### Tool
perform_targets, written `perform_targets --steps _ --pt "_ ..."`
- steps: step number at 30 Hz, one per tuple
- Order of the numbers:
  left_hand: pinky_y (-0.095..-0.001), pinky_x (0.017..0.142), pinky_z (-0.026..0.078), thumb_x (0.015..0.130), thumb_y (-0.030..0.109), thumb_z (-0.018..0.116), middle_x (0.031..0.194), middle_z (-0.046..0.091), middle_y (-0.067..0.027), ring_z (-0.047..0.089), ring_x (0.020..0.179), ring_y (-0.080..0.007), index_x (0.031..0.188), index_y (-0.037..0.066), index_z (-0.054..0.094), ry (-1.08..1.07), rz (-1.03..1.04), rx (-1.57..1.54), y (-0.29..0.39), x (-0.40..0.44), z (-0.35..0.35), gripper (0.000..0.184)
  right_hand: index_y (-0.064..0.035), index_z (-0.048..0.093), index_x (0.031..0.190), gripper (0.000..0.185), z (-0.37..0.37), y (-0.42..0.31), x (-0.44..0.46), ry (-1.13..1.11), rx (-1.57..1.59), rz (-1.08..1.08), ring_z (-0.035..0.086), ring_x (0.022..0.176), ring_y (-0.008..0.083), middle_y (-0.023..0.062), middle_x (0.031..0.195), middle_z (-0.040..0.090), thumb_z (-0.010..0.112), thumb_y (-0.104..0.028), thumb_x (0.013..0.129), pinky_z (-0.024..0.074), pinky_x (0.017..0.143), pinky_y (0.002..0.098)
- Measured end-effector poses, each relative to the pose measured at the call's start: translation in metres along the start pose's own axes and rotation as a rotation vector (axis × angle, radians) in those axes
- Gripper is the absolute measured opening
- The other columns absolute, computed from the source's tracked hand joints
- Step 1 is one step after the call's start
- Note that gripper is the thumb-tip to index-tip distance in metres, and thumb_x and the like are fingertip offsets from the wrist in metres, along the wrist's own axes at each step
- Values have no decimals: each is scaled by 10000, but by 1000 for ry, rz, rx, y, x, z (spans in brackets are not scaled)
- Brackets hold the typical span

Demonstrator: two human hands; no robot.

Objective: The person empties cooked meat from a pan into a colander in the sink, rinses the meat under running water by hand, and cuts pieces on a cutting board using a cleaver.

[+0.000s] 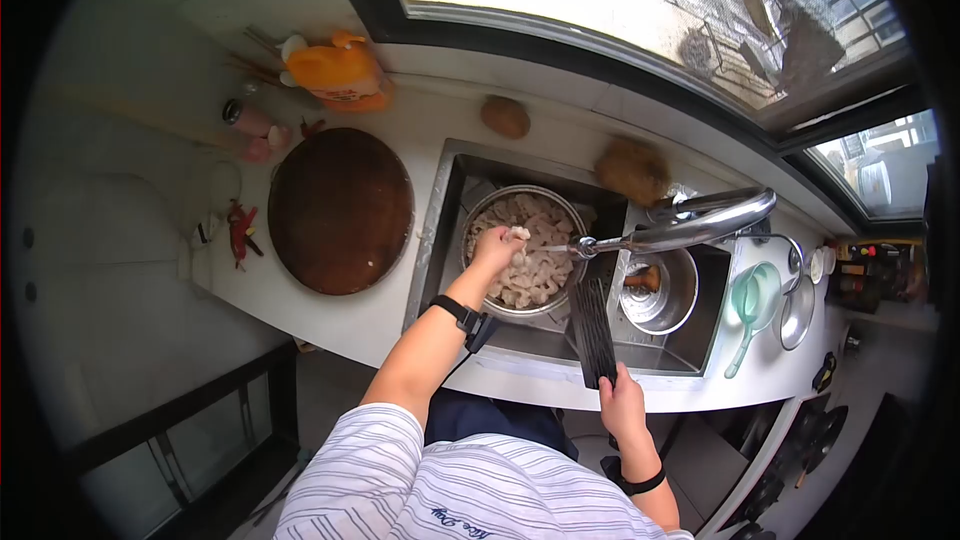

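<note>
My left hand reaches over a round metal basin in the sink, its fingers closed on a pale piece of what looks like raw meat. Many similar pale pieces fill the basin. My right hand, at the sink's front edge, is closed around the near end of a long black ridged board. That board slants across the sink between the basin and a metal pot. The faucet's spout points over the basin.
Left of the sink lies a round brown chopping board, with red chilies beyond it. An orange jug stands by the wall. The curved faucet arches over the sink. A green ladle-shaped scoop rests at right.
</note>
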State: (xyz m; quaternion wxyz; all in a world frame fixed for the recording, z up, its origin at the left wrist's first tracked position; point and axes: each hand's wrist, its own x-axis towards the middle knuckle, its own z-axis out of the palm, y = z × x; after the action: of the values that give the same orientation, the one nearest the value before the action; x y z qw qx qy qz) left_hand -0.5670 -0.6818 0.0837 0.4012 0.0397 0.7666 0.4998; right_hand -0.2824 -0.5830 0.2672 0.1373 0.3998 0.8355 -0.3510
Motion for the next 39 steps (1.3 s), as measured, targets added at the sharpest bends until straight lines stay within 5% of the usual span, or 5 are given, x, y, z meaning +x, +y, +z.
perform_targets --steps 3,8,12,23,39 --pt "-316 682 469 662 177 699 773 648 -96 623 743 -186 836 9 632 286 130 69 21 -23 -38 251 24 503 1021 254 5 -34 16 36 -48 -117 563 724 458 279 725 582 554 -135 828 435 631 506" --pt "-269 660 530 705 -28 609 865 555 -29 579 788 -121 934 43 540 368 232 -456 12 -47 -128 250 6 467 973 218 33 -123 51 -31 -26 -296 555 688 458 261 685 574 551 -134 829 410 595 534" --pt "-281 650 515 729 11 604 816 605 -65 605 736 -163 961 72 558 823 160 -256 -7 -68 -194 244 -10 442 958 198 93 -191 75 6 -9 -560 560 660 450 247 675 580 526 -137 833 422 590 535" --pt "-398 676 491 694 160 676 776 644 -154 627 759 -341 847 63 585 890 51 173 -53 -104 -249 203 -10 410 956 156 193 -292 79 -224 -377 -665 595 642 412 228 653 592 450 -101 836 461 570 511" --pt "-380 678 482 666 75 672 744 617 -122 610 724 -301 872 67 562 906 5 202 -84 -111 -289 234 16 426 956 162 215 -285 80 -249 -401 -537 622 695 393 220 730 625 437 -66 816 489 617 489"
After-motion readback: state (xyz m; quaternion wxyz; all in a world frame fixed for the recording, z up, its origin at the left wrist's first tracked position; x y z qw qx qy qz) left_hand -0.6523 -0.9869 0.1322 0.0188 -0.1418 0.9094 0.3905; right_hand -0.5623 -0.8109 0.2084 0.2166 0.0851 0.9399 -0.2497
